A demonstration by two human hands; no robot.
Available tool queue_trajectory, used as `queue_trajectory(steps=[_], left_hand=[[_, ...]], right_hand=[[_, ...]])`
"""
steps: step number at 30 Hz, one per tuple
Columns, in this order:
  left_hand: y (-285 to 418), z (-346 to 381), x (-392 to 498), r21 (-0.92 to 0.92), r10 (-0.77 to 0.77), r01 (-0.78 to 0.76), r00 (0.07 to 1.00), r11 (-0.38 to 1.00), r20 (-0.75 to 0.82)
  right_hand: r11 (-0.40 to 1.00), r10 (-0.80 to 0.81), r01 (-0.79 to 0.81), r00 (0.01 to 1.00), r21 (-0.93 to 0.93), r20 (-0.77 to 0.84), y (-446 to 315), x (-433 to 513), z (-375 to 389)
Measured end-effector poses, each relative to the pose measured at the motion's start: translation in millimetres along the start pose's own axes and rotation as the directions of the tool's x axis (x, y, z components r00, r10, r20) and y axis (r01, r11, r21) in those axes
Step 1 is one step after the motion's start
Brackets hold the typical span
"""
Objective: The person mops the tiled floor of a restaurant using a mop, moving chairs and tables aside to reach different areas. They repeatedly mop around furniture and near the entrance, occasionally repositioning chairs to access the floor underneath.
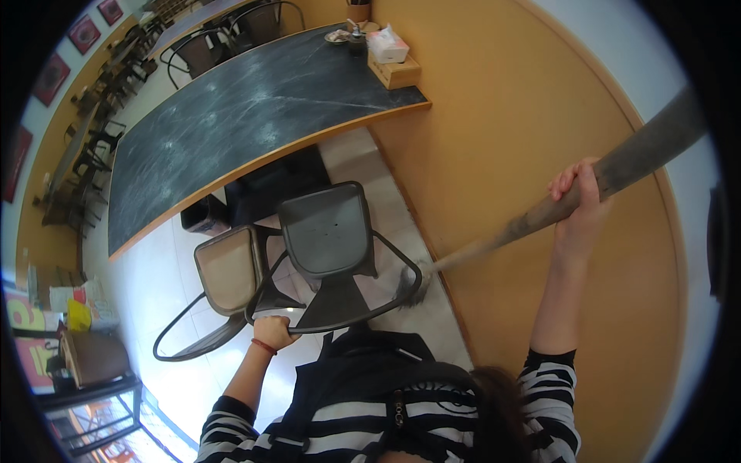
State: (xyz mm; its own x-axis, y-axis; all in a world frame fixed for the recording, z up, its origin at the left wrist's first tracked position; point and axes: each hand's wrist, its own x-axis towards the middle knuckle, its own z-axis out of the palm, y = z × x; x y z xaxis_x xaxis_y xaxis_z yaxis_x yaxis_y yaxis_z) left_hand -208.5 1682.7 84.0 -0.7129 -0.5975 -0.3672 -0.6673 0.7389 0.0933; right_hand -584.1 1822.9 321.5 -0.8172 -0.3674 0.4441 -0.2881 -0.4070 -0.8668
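My left hand (274, 333) grips the curved metal back rail of a dark chair (327, 228), low in front of my body. Up at the right, my right hand (582, 188) is wrapped around a long mop handle (532, 217) that slants across the yellow wall. At its lower end the grey mop head (415, 283) rests on the floor, between the chair and the wall base. Part of the mop head is hidden behind the chair's rail. A second metal chair with a tan seat (228, 269) stands just left of the dark one.
A dark marble-look table (249, 124) with a wooden edge extends ahead, against the yellow wall (492, 133). It holds a tissue pack on a wooden box (396, 72), a condiment jar (357, 41) and a small dish (337, 37). A dark bin (204, 215) stands underneath.
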Motion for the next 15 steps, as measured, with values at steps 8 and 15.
queue_trajectory(steps=[8,15], left_hand=[[21,11,-13,-0.029,-0.075,0.078,0.992,0.997,0.099],[79,-18,-11,-0.159,-0.117,0.077,0.958,0.984,-0.263]], right_hand=[[0.983,0.104,-0.076,0.980,-0.165,0.171,138,35,-4],[0.980,0.129,-0.059,0.916,-0.190,0.380,271,45,6]])
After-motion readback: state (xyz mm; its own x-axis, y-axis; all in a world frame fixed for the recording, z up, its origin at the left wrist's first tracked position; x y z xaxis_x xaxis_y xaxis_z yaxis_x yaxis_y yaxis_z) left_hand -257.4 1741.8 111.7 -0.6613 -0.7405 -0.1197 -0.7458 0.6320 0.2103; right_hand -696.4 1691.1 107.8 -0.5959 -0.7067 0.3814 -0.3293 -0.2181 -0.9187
